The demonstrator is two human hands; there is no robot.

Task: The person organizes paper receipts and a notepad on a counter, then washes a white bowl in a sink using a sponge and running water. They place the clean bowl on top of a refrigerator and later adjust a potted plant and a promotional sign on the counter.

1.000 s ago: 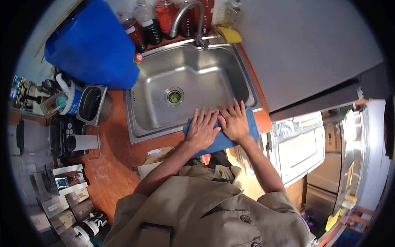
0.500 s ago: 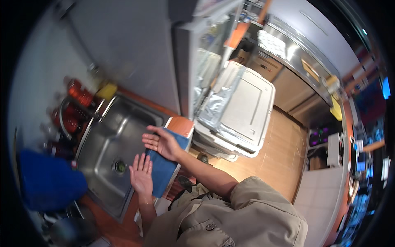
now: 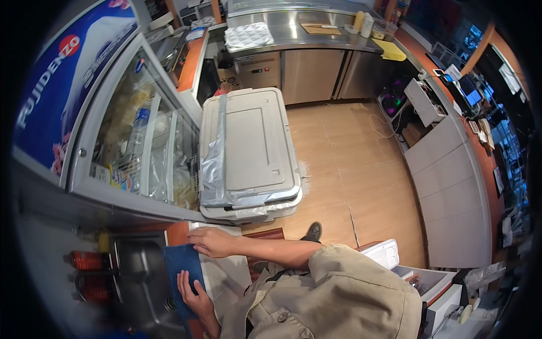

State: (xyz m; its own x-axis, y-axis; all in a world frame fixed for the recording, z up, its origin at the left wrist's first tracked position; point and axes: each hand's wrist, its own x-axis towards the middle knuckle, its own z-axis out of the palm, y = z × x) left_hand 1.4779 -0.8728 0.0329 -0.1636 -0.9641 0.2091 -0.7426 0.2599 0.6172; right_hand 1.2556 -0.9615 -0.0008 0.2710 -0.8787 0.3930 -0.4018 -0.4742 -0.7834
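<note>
A blue cloth is draped on the counter edge beside the metal sink. My left hand lies palm down on its lower part, fingers stretched and a little apart. Across the cloth's upper end rests my right hand, back upward, with its fingers reaching over the edge and slightly bent. Both hands touch the cloth; neither visibly grips it.
A glass-door fridge stands ahead on the left, with lidded grey bins next to it. Farther off is a steel counter with a cutting board. Red bottles line the sink's left side. An open drawer is at lower right.
My hands were held palms up over the sink's edge; now they are turned down onto the blue cloth. My view has swung right, toward the fridge and floor.
</note>
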